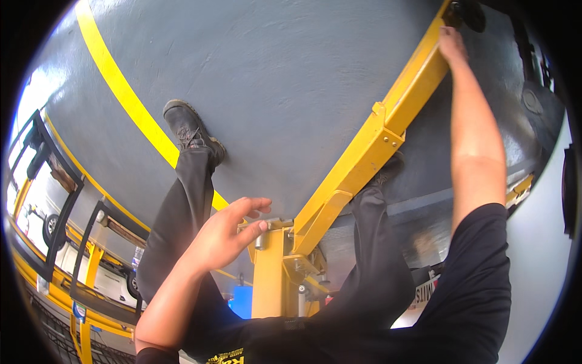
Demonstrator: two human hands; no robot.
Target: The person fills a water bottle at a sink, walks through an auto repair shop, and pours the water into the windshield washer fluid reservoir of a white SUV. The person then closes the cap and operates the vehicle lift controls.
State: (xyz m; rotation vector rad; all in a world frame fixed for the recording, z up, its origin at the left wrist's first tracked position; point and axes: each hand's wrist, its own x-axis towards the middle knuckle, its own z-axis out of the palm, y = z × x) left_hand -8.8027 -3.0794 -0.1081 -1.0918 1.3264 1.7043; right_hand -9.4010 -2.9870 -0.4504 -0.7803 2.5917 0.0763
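A long yellow steel lift arm runs from a yellow post near my waist out to the far right. It has a sliding inner section and bolts at the joint. My right hand, arm stretched out, grips the edge of the lift arm close to its far end; part of the fingers is hidden. A dark round pad sits at that end. My left hand hovers by the top of the post, holding nothing, with thumb and fingers apart. A small metal cylinder stands below its thumb.
My shoes stand astride the lift arm on a grey floor, the left shoe beside a yellow painted line. At the left are yellow and black frames with white vehicles behind them. A pale vehicle body curves along the right edge.
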